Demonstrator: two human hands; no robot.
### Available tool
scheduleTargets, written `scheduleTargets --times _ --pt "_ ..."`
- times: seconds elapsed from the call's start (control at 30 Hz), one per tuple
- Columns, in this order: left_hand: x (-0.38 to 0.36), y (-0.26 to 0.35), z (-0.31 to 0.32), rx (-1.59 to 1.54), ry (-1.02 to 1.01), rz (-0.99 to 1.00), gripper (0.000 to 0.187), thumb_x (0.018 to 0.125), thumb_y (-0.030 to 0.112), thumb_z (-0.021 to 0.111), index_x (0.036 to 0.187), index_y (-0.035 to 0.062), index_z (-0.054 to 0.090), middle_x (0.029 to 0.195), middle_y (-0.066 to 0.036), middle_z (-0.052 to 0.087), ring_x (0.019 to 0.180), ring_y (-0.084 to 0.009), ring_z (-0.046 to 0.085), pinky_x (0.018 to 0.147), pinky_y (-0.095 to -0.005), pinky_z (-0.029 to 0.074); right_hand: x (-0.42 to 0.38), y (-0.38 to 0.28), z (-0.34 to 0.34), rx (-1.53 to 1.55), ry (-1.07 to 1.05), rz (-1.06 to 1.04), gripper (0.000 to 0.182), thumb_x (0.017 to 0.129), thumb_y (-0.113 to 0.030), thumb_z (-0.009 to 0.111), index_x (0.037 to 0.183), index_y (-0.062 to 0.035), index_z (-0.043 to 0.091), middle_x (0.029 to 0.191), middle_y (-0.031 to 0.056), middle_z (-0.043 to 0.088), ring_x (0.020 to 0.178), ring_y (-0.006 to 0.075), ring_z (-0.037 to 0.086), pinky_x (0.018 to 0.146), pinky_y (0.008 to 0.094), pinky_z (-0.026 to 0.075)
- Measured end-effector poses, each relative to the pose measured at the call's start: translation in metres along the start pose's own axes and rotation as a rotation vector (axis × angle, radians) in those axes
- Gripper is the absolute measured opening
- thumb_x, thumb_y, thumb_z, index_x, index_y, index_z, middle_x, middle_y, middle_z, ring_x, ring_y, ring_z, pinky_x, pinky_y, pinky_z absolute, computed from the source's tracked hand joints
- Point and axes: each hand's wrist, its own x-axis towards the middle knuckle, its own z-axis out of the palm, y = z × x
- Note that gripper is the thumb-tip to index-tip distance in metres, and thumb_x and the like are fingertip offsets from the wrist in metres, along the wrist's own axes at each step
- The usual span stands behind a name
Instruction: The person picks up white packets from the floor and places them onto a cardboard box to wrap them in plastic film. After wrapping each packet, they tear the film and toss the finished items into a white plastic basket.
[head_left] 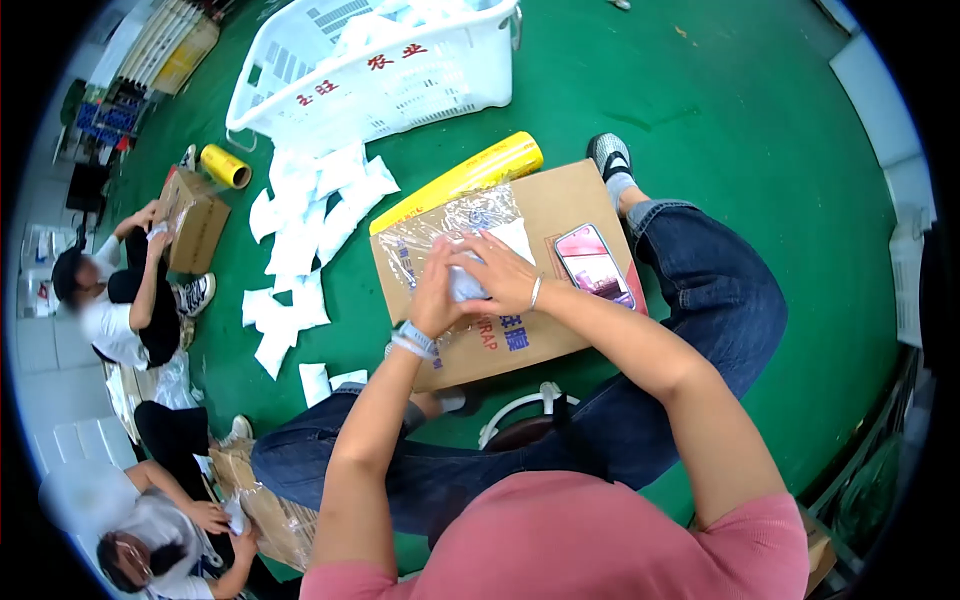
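Between my two hands is a white packet (pixel 468 284), pressed down on top of a cardboard box (pixel 562 205). My left hand (pixel 437 290) cups its left side, fingers bent over it. From the right, my right hand (pixel 508 272) curls around the same packet, with its fingertips near those of my left hand. More white material (pixel 515 238) shows just beyond the right fingers. Clear plastic film (pixel 425 232) lies wrinkled over the box's left part, around the packet. To the right of my right hand, a smartphone (pixel 597 264) rests on the box with its screen lit.
A yellow film roll (pixel 470 180) lies along the box's far edge. Several white packets (pixel 292 225) are spread on the green floor (pixel 690 110), before a white plastic crate (pixel 430 85). Two people sit at the left, each beside a carton (pixel 195 220), with another yellow roll (pixel 225 166) nearby.
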Motion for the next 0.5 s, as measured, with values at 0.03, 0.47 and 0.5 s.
scheduleTargets --times 0.03,0.47,0.5 --pt "-0.021 0.007 0.003 0.013 0.118 -0.219 0.070 0.058 0.026 0.076 0.115 0.0026 0.044 0.117 -0.021 0.043 0.114 -0.0385 0.039 0.093 -0.0451 0.035 0.000 -0.003 -0.007 -0.093 -0.072 -0.028 0.072 0.066 -0.040 0.069 0.125 -0.0120 0.040 0.132 0.0224 0.032 0.125 0.0384 0.028 0.104 0.0490 0.021" --pt "-0.103 0.050 -0.061 0.571 -0.294 -0.381 0.013 0.083 0.012 0.043 0.076 0.0038 0.050 0.062 -0.014 0.061 0.052 -0.0313 0.060 0.051 -0.0423 0.048 0.010 -0.009 -0.024 -0.434 -0.465 -0.031 0.085 0.055 -0.030 0.078 0.129 -0.0285 0.036 0.138 0.0076 0.030 0.125 0.0281 0.031 0.102 0.0428 0.025" --pt "-0.109 0.057 -0.077 0.414 -0.314 -0.425 0.013 0.084 0.012 0.044 0.079 0.0018 0.050 0.067 -0.014 0.061 0.056 -0.0308 0.060 0.054 -0.0396 0.048 0.006 -0.017 -0.023 -0.366 -0.512 0.018 0.086 0.054 -0.030 0.077 0.129 -0.0282 0.036 0.138 0.0081 0.030 0.125 0.0290 0.031 0.101 0.0431 0.026"
